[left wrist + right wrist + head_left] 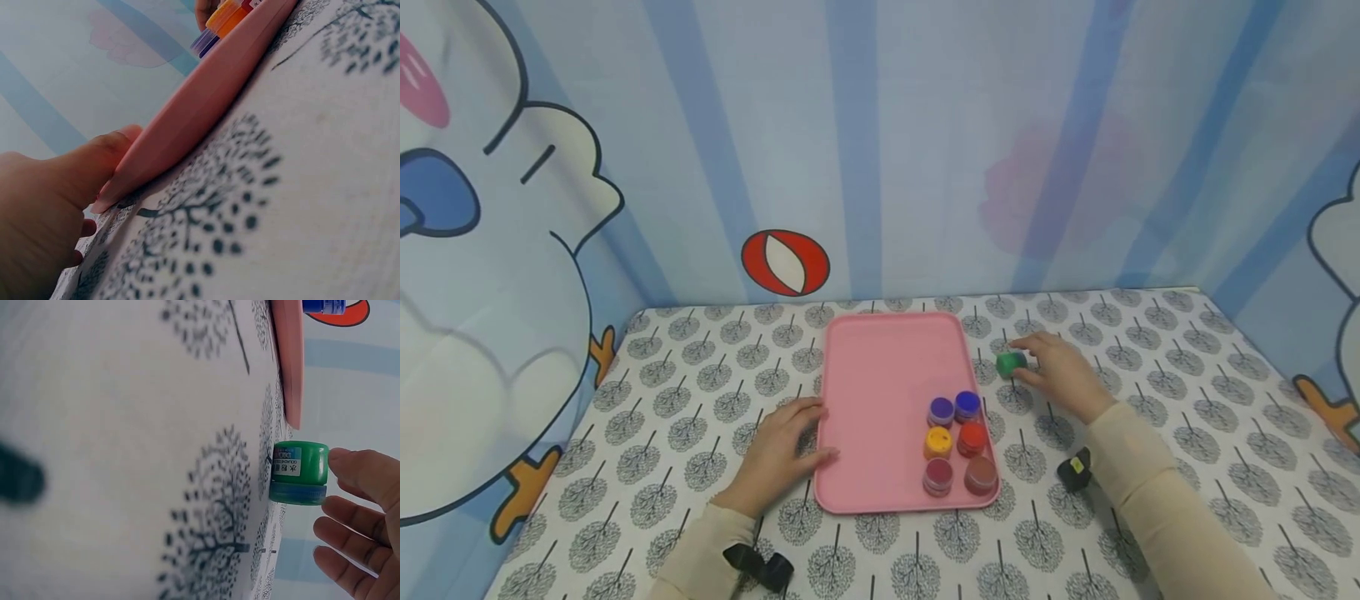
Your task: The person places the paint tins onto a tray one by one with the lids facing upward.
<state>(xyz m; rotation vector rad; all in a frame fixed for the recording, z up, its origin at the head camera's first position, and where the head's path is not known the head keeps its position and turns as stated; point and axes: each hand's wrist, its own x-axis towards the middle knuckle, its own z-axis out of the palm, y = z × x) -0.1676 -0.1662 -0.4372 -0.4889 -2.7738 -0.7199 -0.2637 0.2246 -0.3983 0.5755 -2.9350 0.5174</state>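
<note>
A pink tray [880,400] lies on the patterned cloth. My left hand [781,454] rests at its left edge, thumb on the rim in the left wrist view and fingers loosely spread. To the right of the tray, my right hand [1063,375] pinches a small green paint jar [302,462] lying on its side on the cloth. Its lid end and printed label show in the right wrist view; the thumb touches the jar's body, and the other fingers extend past the lid. Inside the tray's right part stand several paint jars, among them a yellow jar [937,443] and a red jar [972,437].
Two blue-purple jars, the nearer one a purple jar [941,412], stand behind the yellow and red ones; a dark red jar [937,477] and a brown jar [981,475] stand at the front. A printed curtain [917,167] rises behind the cloth-covered table [700,400].
</note>
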